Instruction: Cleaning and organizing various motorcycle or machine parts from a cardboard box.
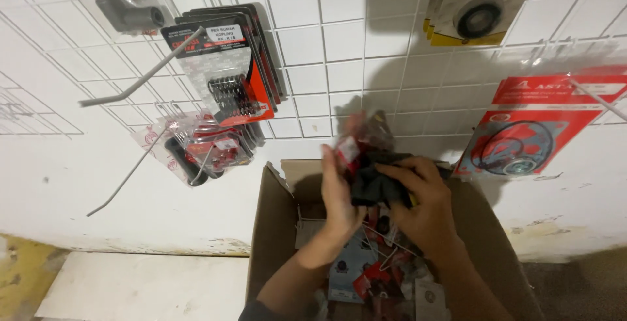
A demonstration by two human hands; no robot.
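Both hands full over the parts box

Our left hand point(339, 193) and right hand point(421, 203) have fingers clenched on a blurry bundle of bagged parts point(366, 154), held just above the open cardboard box point(268, 229) below the wire grid wall point(326, 66).

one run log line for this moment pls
left hand: holds packet bundle | right hand: holds same bundle | under: open cardboard box of packets | behind: wire wall grid
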